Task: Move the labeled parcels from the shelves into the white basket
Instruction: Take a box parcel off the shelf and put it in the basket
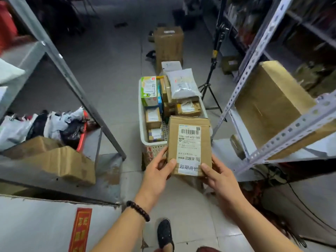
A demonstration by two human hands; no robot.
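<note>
Gripping a brown labeled parcel (189,142) label-up between the left hand (157,172) and right hand (217,176), thumbs pressed on its near corners and fingers (162,151) curled round its side edges. Held just above the near end of the white basket (142,113) on the tiled floor (112,84), beside the small cartons (153,117) and grey mailer bag (182,85) inside it. Flanked by a left shelf (60,57) and a right shelf (254,57) bearing a big carton (269,104), with a black tripod (213,70) beyond.

parcel (172,140) label (189,140) "15lt-159-K02-560", white sticker (188,168) "超期滞留"
</note>
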